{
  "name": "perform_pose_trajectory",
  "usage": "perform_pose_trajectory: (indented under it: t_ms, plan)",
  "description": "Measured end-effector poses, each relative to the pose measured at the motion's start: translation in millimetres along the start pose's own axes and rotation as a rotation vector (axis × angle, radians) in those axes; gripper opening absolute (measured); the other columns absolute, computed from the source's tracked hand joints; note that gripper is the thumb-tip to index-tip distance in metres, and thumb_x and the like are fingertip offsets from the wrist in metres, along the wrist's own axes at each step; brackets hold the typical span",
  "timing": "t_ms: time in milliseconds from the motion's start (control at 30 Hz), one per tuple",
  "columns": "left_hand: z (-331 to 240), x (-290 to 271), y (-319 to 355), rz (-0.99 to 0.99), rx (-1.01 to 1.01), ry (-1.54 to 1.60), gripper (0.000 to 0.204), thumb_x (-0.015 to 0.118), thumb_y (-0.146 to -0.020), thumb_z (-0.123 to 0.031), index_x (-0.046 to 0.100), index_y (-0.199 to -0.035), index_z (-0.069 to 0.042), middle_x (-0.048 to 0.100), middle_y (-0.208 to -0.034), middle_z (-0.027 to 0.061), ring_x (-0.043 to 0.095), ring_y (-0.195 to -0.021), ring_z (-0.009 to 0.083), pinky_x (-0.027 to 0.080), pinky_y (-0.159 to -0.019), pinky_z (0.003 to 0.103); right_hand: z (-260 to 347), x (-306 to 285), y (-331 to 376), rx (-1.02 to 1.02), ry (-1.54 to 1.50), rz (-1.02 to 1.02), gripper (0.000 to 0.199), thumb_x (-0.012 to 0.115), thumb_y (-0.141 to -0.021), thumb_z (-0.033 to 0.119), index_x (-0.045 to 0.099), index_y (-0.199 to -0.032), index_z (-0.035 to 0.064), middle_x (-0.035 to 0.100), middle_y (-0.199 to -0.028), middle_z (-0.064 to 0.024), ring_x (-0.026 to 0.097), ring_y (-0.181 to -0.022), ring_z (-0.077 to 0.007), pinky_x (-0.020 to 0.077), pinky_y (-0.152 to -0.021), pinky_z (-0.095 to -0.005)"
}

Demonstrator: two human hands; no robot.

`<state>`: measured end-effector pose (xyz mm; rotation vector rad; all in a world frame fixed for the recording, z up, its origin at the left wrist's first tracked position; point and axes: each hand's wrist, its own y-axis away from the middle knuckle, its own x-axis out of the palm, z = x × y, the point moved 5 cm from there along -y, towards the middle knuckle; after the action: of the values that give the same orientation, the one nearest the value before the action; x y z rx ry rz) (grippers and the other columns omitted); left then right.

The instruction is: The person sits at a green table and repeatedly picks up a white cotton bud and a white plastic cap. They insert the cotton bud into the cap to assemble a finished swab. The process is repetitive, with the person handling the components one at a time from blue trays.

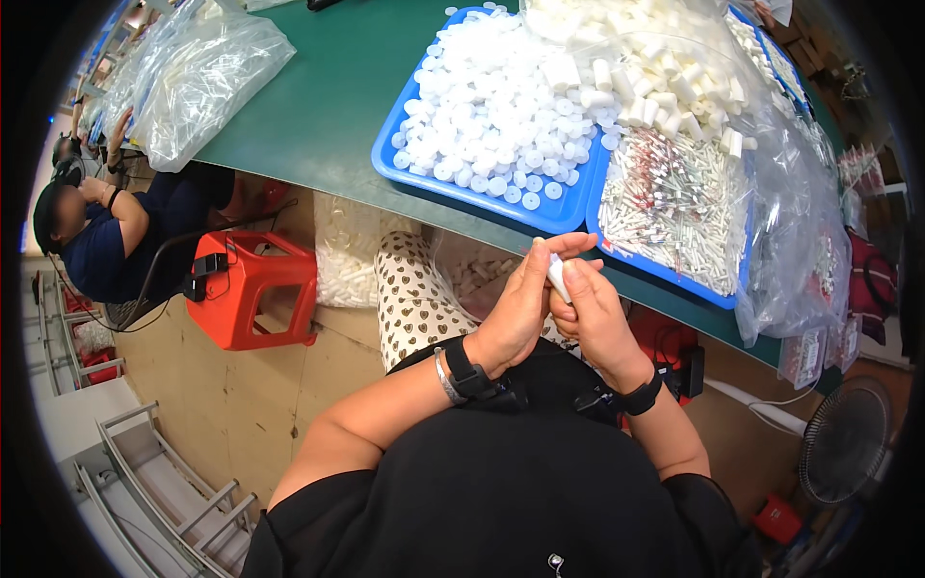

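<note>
Small white plastic tube piece (558, 276): held upright-tilted between both hands above lap, just below green worktop (318, 106) edge, mostly hidden by fingers (568, 243).

Both bare forearms come up from the lower edge and meet in front of the chest, above the lap. The left hand (520, 308) is raised with its palm turned toward the right, fingers (564, 246) stretched and leaning over the top of the other hand. The right hand (593, 318) sits just beside it, touching it, fingers curled and thumb pressed up. Each wrist wears a dark band; the left also carries a thin silver bangle
</note>
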<state>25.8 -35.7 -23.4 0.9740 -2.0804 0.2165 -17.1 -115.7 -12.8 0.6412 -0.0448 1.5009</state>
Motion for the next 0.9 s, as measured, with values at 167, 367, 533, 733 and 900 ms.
perform_pose_trajectory:
  t_ms: [167, 367, 533, 733, 900]
  plan:
    - [-8.0, -6.6, -0.8, -0.033, -0.071, -0.036, 0.062, 0.023, -0.107, -0.047, 0.053, -0.133, 0.001, 0.059, -0.130, 0.0131, 0.054, -0.123, 0.0237, 0.047, -0.103, 0.037, 7.2, 4.2, -1.4, -0.016, 0.198, -0.012, 0.030, 0.043, -0.107, 0.034, 0.052, -0.108, 0.0048, 0.045, -0.073, 0.0042, 0.035, -0.054, -0.0005, 0.0306, -0.048, -0.0184]
    - [-14.7, -1.7, -1.0, 0.027, -0.127, 0.012, 0.061, 0.022, -0.108, -0.046, 0.052, -0.133, 0.000, 0.057, -0.133, 0.0160, 0.052, -0.126, 0.0259, 0.046, -0.105, 0.041, 3.0, -6.0, 3.9, 0.197, -0.120, 0.094, 0.040, 0.043, -0.106, 0.038, 0.056, -0.106, 0.0006, 0.046, -0.068, 0.0023, 0.035, -0.050, -0.0027, 0.0296, -0.044, -0.0185]
    - [-9.7, 0.5, -1.2, 0.081, -0.083, 0.031, 0.057, 0.024, -0.108, -0.046, 0.054, -0.129, -0.002, 0.052, -0.138, 0.0177, 0.051, -0.128, 0.0280, 0.045, -0.107, 0.042, 3.9, -5.9, 2.6, 0.236, -0.271, 0.178, 0.042, 0.041, -0.107, 0.038, 0.057, -0.104, -0.0005, 0.044, -0.065, 0.0026, 0.033, -0.049, -0.0025, 0.0279, -0.043, -0.0185]
    - [-2.3, -2.1, 4.8, 0.012, -0.015, -0.032, 0.044, 0.030, -0.108, -0.043, 0.055, -0.107, -0.007, 0.048, -0.143, 0.0164, 0.051, -0.129, 0.0267, 0.046, -0.105, 0.043, 3.5, -6.0, 1.8, -0.222, 0.586, -0.096, 0.032, 0.045, -0.106, 0.027, 0.058, -0.106, -0.0023, 0.062, -0.073, -0.0068, 0.059, -0.058, -0.0168, 0.0459, -0.052, -0.0279]
    - [-0.2, -9.8, 1.2, 0.034, -0.094, 0.107, 0.046, 0.028, -0.108, -0.042, 0.056, -0.115, -0.006, 0.048, -0.144, 0.0135, 0.047, -0.132, 0.0257, 0.044, -0.106, 0.043, 20.4, 8.1, 4.7, -0.448, 0.972, -0.198, 0.021, 0.051, -0.103, 0.019, 0.057, -0.105, -0.0009, 0.068, -0.076, -0.0172, 0.070, -0.066, -0.0272, 0.0530, -0.057, -0.0355]
